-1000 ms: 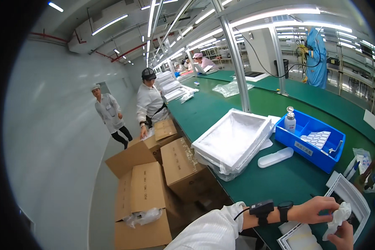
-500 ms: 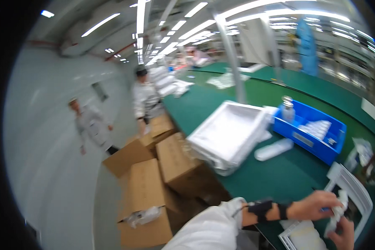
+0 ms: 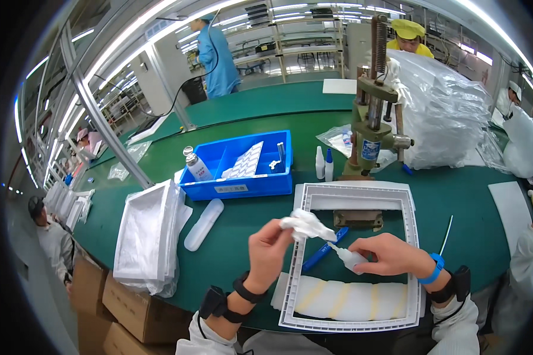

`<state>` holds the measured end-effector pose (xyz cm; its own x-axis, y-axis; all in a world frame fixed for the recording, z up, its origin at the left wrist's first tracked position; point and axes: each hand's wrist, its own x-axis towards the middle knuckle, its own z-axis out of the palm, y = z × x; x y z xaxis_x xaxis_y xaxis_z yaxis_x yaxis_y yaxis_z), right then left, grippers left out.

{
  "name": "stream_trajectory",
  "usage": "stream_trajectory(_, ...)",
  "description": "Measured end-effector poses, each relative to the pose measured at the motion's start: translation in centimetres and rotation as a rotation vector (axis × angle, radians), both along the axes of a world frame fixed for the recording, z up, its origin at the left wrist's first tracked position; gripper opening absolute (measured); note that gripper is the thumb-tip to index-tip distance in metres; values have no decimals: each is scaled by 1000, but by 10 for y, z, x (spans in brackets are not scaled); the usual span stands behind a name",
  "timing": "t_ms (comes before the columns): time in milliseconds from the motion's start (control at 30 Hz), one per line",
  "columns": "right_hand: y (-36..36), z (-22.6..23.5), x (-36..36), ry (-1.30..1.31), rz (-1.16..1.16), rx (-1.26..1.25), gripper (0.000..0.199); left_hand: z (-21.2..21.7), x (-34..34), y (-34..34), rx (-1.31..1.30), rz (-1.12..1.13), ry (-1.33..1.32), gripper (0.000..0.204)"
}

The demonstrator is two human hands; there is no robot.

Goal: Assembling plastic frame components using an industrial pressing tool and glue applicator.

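Observation:
My left hand (image 3: 269,251) pinches a crumpled white cloth (image 3: 307,226). Just to its right, my right hand (image 3: 394,257) grips a small white squeeze bottle (image 3: 350,259), whose narrow nozzle points up and left toward the cloth's lower edge. Both hands are over a white rectangular frame (image 3: 413,248) lying on the green bench. Inside its opening a blue marker pen (image 3: 317,258) lies slanted, partly behind the cloth. Nearer to me, a white padded sheet with yellowish stripes (image 3: 349,300) shows through the frame.
A green hand press (image 3: 370,121) stands behind the frame, with two small bottles (image 3: 320,164) beside it. To the left are a blue divided bin (image 3: 237,188), a clear plastic case (image 3: 204,225) and stacked wrapped frames (image 3: 143,236). Plastic-wrapped stacks (image 3: 441,112) rise at the back right. People work around.
The view has swung right, bringing the press and whole frame into sight. My hands, earlier close together on white material, now show apart with cloth and bottle.

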<state>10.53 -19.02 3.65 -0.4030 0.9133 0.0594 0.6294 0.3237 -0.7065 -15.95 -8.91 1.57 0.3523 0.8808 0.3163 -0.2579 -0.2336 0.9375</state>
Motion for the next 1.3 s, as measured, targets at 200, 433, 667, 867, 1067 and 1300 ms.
stream_trajectory(200,0,4,-3,22,-10,-42,36,-6,-8,12,-45,114,-45,15)
stream_trajectory(433,2,7,-3,37,4,-53,36,-2,-16,16,-42,153,-133,22)
stream_trajectory(667,3,0,6,-7,-12,-57,35,-7,-28,39,-153,237,-348,22)
stream_trajectory(867,1,8,4,65,-40,4,35,-8,-57,67,-116,262,200,24)
stream_trajectory(1067,-3,15,9,163,-87,68,35,-33,-60,72,215,387,989,44)
stream_trajectory(1300,-11,11,13,228,-46,175,36,-16,-41,49,727,724,896,46)
